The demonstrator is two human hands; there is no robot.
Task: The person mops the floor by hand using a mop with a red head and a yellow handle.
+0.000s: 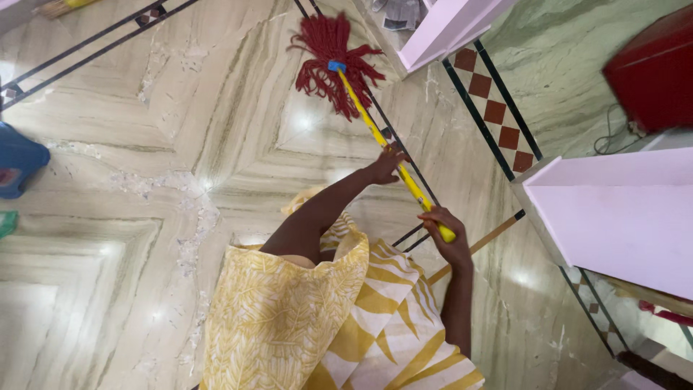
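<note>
Slanting up-left, mop (375, 130) handle; both hands (447, 235) grip.

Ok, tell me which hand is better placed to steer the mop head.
Probably the left hand: it grips the yellow handle lower, nearer the red mop head. The right hand holds only the top end.

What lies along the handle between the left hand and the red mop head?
Only bare yellow handle, in the head view: the left hand grips it further down, nothing else touches that stretch up to the red mop head.
</note>
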